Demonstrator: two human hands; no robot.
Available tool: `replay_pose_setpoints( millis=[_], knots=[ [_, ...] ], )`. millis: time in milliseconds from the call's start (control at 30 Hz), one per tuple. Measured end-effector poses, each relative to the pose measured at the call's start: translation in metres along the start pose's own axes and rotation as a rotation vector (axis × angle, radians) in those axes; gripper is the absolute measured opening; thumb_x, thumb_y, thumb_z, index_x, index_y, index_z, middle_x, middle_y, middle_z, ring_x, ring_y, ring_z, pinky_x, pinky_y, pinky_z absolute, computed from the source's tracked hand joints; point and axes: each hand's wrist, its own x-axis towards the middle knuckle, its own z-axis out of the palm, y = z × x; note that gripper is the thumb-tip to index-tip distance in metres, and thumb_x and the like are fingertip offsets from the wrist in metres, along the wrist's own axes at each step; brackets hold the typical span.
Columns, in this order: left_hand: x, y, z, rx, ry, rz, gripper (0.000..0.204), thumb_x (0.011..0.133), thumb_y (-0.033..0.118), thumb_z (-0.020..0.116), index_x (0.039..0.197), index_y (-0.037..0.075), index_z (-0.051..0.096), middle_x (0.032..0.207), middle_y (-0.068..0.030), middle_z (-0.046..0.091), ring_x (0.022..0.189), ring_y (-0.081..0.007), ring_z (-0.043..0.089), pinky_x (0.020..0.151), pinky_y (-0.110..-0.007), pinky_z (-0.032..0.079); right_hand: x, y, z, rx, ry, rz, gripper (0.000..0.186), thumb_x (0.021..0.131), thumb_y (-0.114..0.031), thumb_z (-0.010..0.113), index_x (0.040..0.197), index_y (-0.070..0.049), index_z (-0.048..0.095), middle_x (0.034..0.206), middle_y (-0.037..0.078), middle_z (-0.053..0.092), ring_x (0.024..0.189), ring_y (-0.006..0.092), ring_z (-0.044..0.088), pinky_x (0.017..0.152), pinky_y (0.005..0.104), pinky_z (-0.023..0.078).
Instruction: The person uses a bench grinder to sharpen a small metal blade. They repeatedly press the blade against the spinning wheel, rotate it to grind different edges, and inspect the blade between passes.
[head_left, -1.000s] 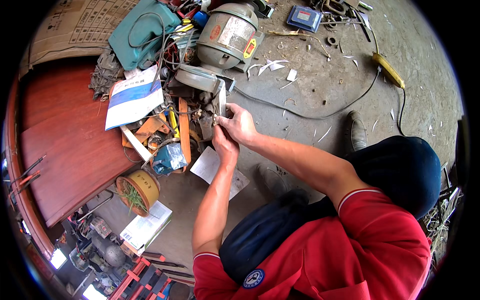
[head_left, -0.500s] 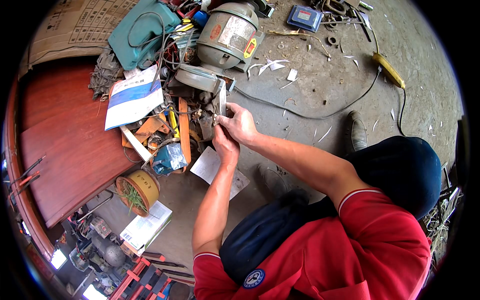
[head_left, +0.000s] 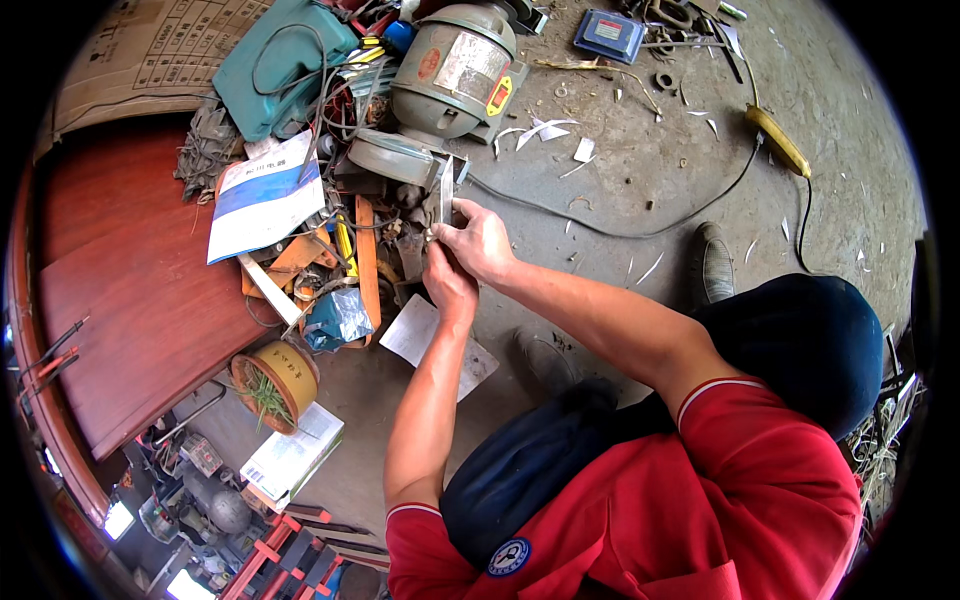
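A grey bench grinder (head_left: 435, 95) with a red switch stands at the top middle, its wheel housing (head_left: 390, 155) extending toward me. My right hand (head_left: 483, 240) is closed at a flat, pale metal piece (head_left: 446, 190) held upright against the front of that housing, thumb pointing left. My left hand (head_left: 449, 280) is curled just below and touches my right one; its fingertips and whatever they hold are mostly hidden. Just left of both hands lies a jumble of orange bars (head_left: 366, 265), tools and wires, topped by a white-and-blue paper (head_left: 255, 205).
A reddish wooden board (head_left: 130, 290) and cardboard (head_left: 135, 55) lie at left, a teal case (head_left: 270, 70) behind the clutter. A potted plant (head_left: 280, 385) is at lower left. A yellow power strip (head_left: 775, 140) with cords, a blue case (head_left: 608, 35) and scraps lie on the concrete floor.
My hands and the metal piece stay at the housing with only a very slight shift. Nothing else has visibly changed.
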Motion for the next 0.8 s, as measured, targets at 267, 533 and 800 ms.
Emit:
replay_pose_setpoints(
  millis=[267, 533, 800],
  knots=[
    [0.009, 0.003, -0.001, 0.000, 0.011, 0.048, 0.018, 0.095, 0.015, 0.062, 0.103, 0.000, 0.059, 0.091, -0.0221, 0.069, 0.086, -0.0441, 0.068, 0.069, -0.050, 0.051, 0.006, 0.000, 0.001, 0.026, 0.018, 0.001, 0.036, 0.085, -0.027, 0.077, 0.112, -0.005, 0.071, 0.087, 0.019, 0.073, 0.079, 0.0324, 0.071, 0.074, 0.0432, 0.054],
    [0.016, 0.006, -0.001, -0.032, 0.038, 0.098, 0.018, 0.095, 0.016, 0.062, 0.100, -0.001, 0.057, 0.088, -0.0223, 0.069, 0.081, -0.0433, 0.069, 0.067, -0.049, 0.052, 0.007, -0.013, -0.006, -0.003, -0.022, 0.018, 0.043, 0.088, -0.023, 0.075, 0.122, 0.002, 0.067, 0.091, 0.017, 0.075, 0.080, 0.0222, 0.071, 0.077, 0.0371, 0.056],
    [0.020, 0.007, -0.002, 0.014, 0.023, 0.100, 0.019, 0.094, 0.017, 0.064, 0.100, -0.001, 0.058, 0.087, -0.0203, 0.071, 0.080, -0.0403, 0.071, 0.066, -0.047, 0.053, 0.010, -0.010, -0.003, 0.024, -0.008, 0.018, 0.035, 0.086, -0.029, 0.073, 0.111, -0.004, 0.070, 0.093, 0.021, 0.073, 0.087, 0.0341, 0.072, 0.080, 0.0433, 0.054]
  ],
)
